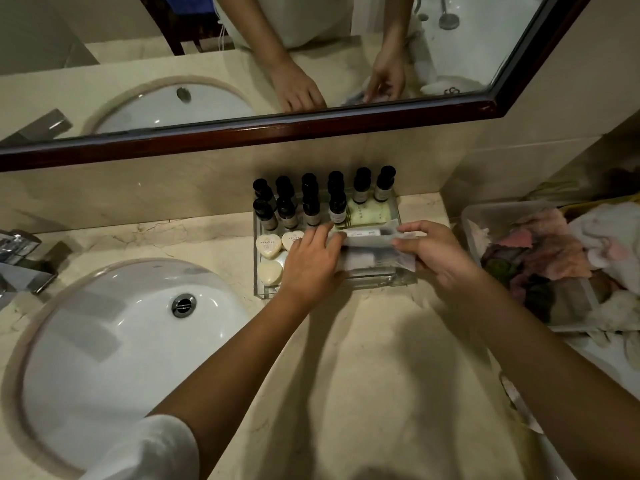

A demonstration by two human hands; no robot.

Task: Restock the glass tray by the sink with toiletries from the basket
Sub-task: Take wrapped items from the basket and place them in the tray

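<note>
A glass tray (381,281) stands on the marble counter against the wall, right of the sink. At its back stand several small dark-capped bottles (311,202). Heart-shaped soaps (268,245) lie at its left, and a pale green packet (369,213) lies at back right. A translucent sachet pack (372,245) lies across the tray's right part. My left hand (310,265) rests on its left end with fingers extended. My right hand (438,252) pinches its right end.
A white sink (114,341) with a chrome drain fills the lower left, and a chrome tap (20,261) stands at the left edge. At the right, a clear plastic basket (485,216) holds cloths and packets. A dark-framed mirror (242,128) hangs above.
</note>
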